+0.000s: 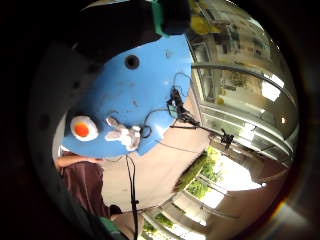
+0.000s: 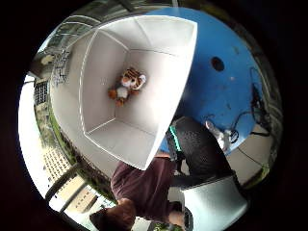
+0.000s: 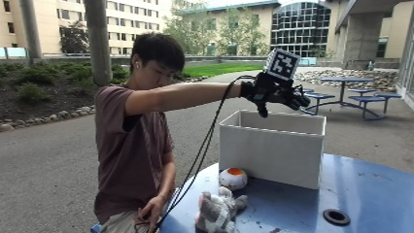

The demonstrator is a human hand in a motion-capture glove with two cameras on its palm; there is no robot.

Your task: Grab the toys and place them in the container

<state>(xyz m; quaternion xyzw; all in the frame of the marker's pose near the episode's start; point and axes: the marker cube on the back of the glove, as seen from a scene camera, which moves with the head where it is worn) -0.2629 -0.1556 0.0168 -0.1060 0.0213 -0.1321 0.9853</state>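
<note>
My gloved right hand (image 3: pixel 275 93) hangs above the near rim of the white container (image 3: pixel 271 150), fingers spread and holding nothing. A small tiger plush (image 2: pixel 126 85) lies on the floor of the container (image 2: pixel 163 82), directly below my palm. Beside the container on the blue table (image 3: pixel 369 194) sits a white round toy with an orange top (image 3: pixel 232 178). A grey-white plush (image 3: pixel 216 211) lies at the table's near edge. The little finger side palm view shows the round toy (image 1: pixel 82 128) and the plush (image 1: pixel 125 135) close together on the table (image 1: pixel 140 85).
The table has a dark hole (image 3: pixel 336 216) to the right of the plush. A black cable (image 3: pixel 207 145) hangs from my wrist to the person's bare left hand (image 3: pixel 152 211). Paved ground and other tables lie behind.
</note>
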